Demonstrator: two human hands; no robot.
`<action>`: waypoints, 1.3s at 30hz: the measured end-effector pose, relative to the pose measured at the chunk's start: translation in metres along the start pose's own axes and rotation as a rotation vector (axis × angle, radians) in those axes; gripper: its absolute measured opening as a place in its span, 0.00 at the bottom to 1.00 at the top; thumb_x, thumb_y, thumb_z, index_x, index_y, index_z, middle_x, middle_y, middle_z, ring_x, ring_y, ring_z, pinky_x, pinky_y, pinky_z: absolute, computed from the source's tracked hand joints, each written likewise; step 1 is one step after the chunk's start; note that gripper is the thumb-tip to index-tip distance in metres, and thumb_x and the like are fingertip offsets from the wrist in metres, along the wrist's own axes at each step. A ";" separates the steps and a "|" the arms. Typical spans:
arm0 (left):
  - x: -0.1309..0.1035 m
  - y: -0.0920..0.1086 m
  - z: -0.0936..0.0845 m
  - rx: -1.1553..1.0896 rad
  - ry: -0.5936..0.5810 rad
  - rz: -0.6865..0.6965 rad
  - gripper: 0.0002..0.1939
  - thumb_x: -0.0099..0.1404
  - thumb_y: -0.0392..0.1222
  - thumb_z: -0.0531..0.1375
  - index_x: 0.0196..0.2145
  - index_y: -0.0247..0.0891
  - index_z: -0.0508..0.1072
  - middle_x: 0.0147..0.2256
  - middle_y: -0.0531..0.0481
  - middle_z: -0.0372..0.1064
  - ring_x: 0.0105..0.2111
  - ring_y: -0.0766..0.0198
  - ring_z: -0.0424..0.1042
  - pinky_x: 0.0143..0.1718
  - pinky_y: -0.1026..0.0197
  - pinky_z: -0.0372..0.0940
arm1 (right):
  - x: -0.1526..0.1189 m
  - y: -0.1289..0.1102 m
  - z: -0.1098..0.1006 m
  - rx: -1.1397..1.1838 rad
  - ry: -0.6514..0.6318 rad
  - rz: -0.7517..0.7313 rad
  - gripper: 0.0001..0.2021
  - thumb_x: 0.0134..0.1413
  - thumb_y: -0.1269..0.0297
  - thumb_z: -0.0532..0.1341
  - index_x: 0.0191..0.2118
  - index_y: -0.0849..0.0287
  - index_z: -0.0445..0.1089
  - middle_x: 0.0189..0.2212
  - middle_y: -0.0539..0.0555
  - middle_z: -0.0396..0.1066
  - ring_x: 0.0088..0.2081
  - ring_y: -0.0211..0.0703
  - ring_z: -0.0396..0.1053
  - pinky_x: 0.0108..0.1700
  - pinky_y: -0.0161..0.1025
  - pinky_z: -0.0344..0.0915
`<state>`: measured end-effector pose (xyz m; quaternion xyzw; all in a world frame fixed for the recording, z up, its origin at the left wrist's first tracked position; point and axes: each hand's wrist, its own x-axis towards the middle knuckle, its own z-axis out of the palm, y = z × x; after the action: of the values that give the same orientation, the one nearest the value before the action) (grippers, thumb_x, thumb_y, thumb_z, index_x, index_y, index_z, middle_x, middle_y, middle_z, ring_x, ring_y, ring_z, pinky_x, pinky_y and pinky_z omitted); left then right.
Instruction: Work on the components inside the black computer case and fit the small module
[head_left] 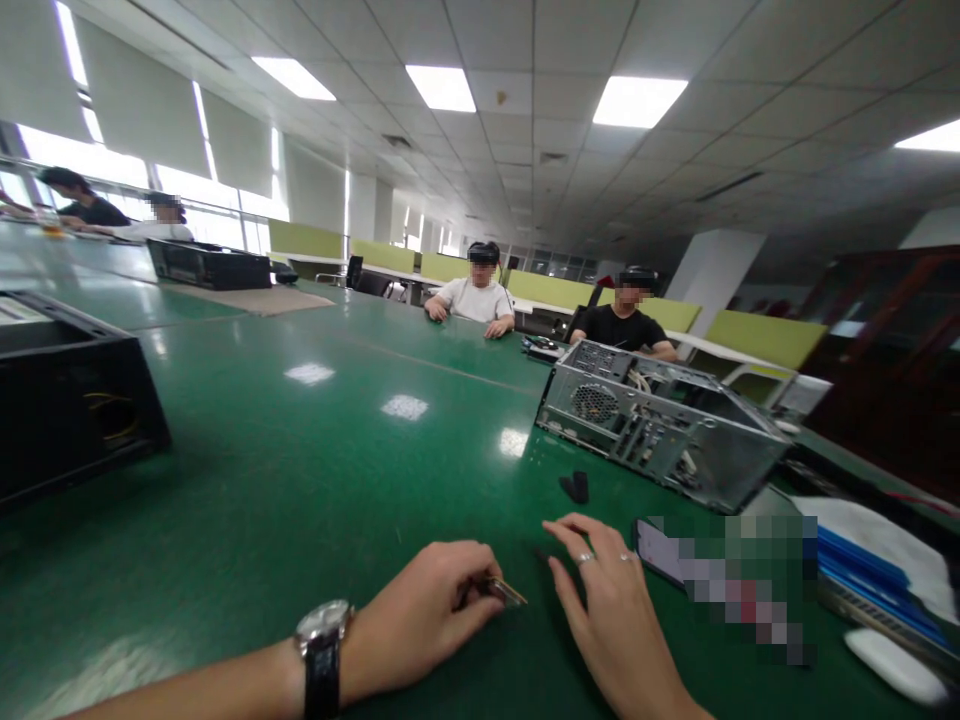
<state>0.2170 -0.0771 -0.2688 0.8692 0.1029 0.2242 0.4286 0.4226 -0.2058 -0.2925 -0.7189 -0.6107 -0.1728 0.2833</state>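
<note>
A thin, flat piece was clamped between the thumb and fingers of the left hand, and could have been dropped if that pinch was loosened. To its right, nothing was held by the spread-fingered right hand; beyond its fingertips a dark, angled object was seen on the smooth, glossy green table, and rightward a slim phone.

piece: partly hidden by left hand | black case: cut off by left edge | phone: lower part pixelated

No text, label, brand, number or sign can be read.
</note>
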 end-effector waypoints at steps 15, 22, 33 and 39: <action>0.001 -0.002 -0.002 0.001 -0.006 -0.032 0.03 0.68 0.36 0.59 0.35 0.36 0.72 0.29 0.56 0.66 0.28 0.68 0.62 0.30 0.65 0.54 | 0.005 -0.017 -0.011 0.244 -0.099 0.146 0.08 0.69 0.66 0.50 0.36 0.52 0.62 0.27 0.48 0.71 0.27 0.40 0.71 0.30 0.36 0.66; 0.000 -0.003 -0.001 0.019 0.024 -0.023 0.05 0.68 0.38 0.58 0.34 0.36 0.71 0.27 0.55 0.64 0.27 0.68 0.61 0.29 0.65 0.53 | -0.006 -0.049 -0.020 0.241 0.096 -0.194 0.04 0.65 0.70 0.56 0.40 0.52 0.64 0.30 0.48 0.71 0.30 0.40 0.71 0.34 0.37 0.65; 0.000 -0.003 -0.001 0.027 0.065 -0.015 0.04 0.68 0.35 0.59 0.33 0.36 0.71 0.28 0.56 0.65 0.28 0.68 0.62 0.30 0.66 0.54 | -0.009 -0.041 -0.018 0.252 0.059 -0.285 0.11 0.63 0.75 0.60 0.48 0.54 0.67 0.37 0.51 0.76 0.36 0.41 0.72 0.37 0.40 0.63; -0.001 -0.002 -0.001 0.034 0.068 -0.033 0.06 0.69 0.37 0.59 0.32 0.36 0.69 0.28 0.56 0.64 0.28 0.68 0.62 0.30 0.66 0.54 | -0.010 -0.041 -0.018 0.256 0.077 -0.246 0.09 0.63 0.74 0.62 0.46 0.54 0.69 0.36 0.51 0.77 0.34 0.41 0.73 0.36 0.41 0.63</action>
<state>0.2157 -0.0755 -0.2701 0.8665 0.1357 0.2446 0.4135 0.3822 -0.2204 -0.2765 -0.5899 -0.6996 -0.1546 0.3725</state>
